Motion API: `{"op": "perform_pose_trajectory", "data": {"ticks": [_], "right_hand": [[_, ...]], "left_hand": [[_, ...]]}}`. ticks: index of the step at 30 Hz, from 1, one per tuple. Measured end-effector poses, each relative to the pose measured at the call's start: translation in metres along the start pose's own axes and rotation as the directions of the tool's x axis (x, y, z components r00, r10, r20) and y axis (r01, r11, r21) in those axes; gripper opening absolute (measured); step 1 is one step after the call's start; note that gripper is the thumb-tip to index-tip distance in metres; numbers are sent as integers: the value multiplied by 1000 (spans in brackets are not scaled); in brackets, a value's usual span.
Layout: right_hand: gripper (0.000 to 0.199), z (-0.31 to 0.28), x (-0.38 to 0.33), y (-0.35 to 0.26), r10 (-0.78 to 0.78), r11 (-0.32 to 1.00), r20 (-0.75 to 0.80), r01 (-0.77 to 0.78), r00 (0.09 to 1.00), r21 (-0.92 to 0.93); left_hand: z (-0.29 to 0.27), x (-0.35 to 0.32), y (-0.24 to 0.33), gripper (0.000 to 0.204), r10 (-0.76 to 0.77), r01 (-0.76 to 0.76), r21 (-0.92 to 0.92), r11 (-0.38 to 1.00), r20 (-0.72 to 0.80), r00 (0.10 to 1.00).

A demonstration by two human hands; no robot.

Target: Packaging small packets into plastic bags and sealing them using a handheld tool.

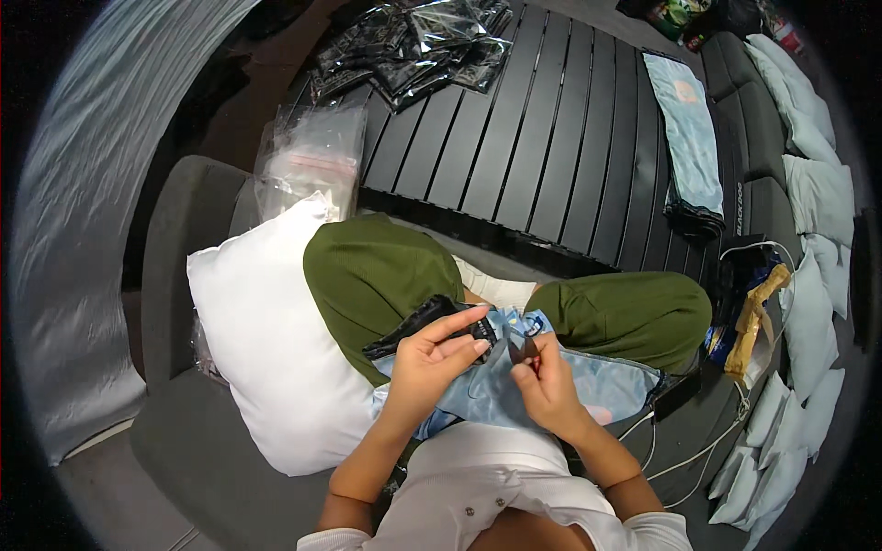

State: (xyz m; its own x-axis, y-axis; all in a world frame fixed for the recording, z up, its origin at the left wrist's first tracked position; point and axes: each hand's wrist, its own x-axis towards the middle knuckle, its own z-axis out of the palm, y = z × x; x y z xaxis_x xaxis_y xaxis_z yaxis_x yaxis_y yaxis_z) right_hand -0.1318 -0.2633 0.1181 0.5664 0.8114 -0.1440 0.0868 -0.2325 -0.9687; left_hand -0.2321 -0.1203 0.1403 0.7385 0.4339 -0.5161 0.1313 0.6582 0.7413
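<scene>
Across my lap lies a light-blue satiny cloth piece with black edging and a faint pink patch. My left hand holds its bunched black edge between thumb and forefinger, the other fingers curled. Close beside it, my right hand is closed around a small dark pointed tool, which looks like thread snips; its exact kind is partly hidden by the fingers. The tool's tip points toward the left hand, over the blue cloth.
A black slatted table stands ahead, bearing shiny black plastic packets and a stack of folded blue cloths. Clear plastic bags and a white pillow are at left. Pale-blue cushions and white cords lie right.
</scene>
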Motion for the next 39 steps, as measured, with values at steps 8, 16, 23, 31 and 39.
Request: {"op": "perform_pose_trajectory", "data": {"ticks": [8,16,23,31,39], "right_hand": [[35,2,8,-6,19,984,88,-3,996,-178],[30,5,9,-8,-13,981,134,39,991,-190],[29,7,14,-11,-67,960,128,99,990,-262],[29,6,14,-12,-70,943,127,107,989,-315],[29,8,13,-13,-111,928,101,139,989,-345]], "left_hand": [[-4,0,-5,35,10,-10,18,1000,-9,1000],[2,-1,-5,34,12,-12,-21,1000,-15,1000],[0,-2,-6,34,4,-4,-16,1000,16,1000],[-4,0,-7,34,-63,69,-113,991,55,996],[-4,0,-9,34,-69,76,-109,991,67,995]]}}
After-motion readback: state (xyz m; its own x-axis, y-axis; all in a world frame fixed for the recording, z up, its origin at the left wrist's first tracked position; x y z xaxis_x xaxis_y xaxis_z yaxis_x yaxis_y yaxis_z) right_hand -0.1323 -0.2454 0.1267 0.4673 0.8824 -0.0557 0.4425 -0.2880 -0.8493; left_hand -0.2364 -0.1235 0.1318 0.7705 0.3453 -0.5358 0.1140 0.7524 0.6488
